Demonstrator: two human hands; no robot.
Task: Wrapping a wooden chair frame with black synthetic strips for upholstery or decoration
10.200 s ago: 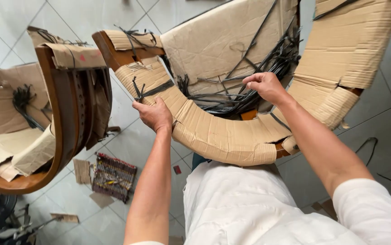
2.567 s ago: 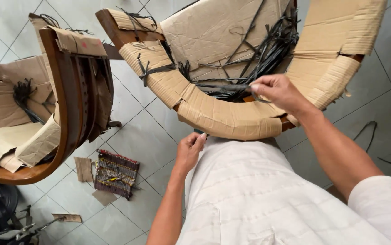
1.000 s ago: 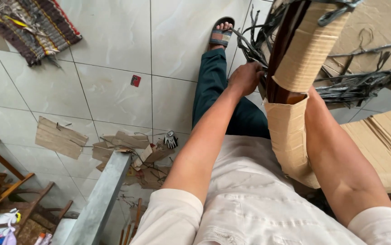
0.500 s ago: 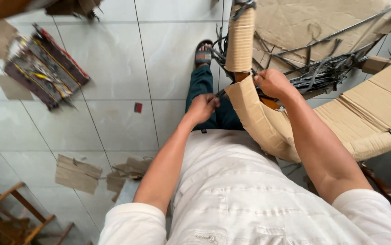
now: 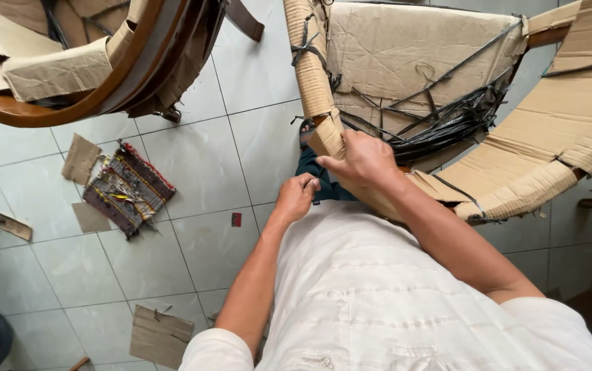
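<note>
Curved chair (image 5: 447, 103), wrapped in creased brown cardboard and black straps: right hand (image 5: 361, 161) grips its cardboard-bound rim, left hand (image 5: 296, 197) curled shut just below.

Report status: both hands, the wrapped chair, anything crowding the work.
Right hand gripping cardboard wrap on chair frame. Left hand closed just below it, contents unclear. Black straps bunched beside the grip; second wrapped chair at left.

Under the right hand (image 5: 363, 159), hidden: the gripped stretch of cardboard-wrapped chair frame (image 5: 314, 75). Inside the curled left hand (image 5: 296, 196), indiscernible contents. Farther left, second chair (image 5: 69, 82) cropped by the top edge.
</note>
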